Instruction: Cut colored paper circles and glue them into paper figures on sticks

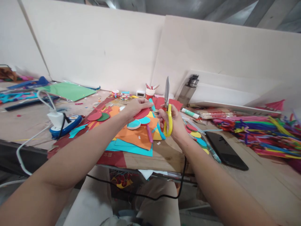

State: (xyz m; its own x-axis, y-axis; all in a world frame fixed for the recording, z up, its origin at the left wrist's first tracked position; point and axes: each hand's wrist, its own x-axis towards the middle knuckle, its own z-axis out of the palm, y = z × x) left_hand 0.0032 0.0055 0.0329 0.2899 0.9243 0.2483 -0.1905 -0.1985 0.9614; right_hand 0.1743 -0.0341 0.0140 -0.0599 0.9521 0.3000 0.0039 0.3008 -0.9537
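Observation:
Over the middle of the table, my left hand [137, 106] pinches a red paper piece [142, 113] with a rounded edge. A small blue paper strip [151, 104] stands up at its fingertips; whether they grip it too I cannot tell. My right hand [176, 118] is closed around yellow-handled scissors [168, 121], with the blades pointing up. Something thin and dark shows at its fingertips, too small to name. Below my hands lie light-blue discs [134, 124], orange paper [131, 137], blue paper sheets [131, 149] and a pink pen-like stick [149, 134].
A black phone [225, 150] lies right of my right forearm, near colourful pipe cleaners [261, 135]. Left are a blue power strip [67, 125] and green sheets [68, 91]. A bottle [187, 91] and a red-and-white cup [150, 92] stand behind. A black cable [150, 197] hangs across the front.

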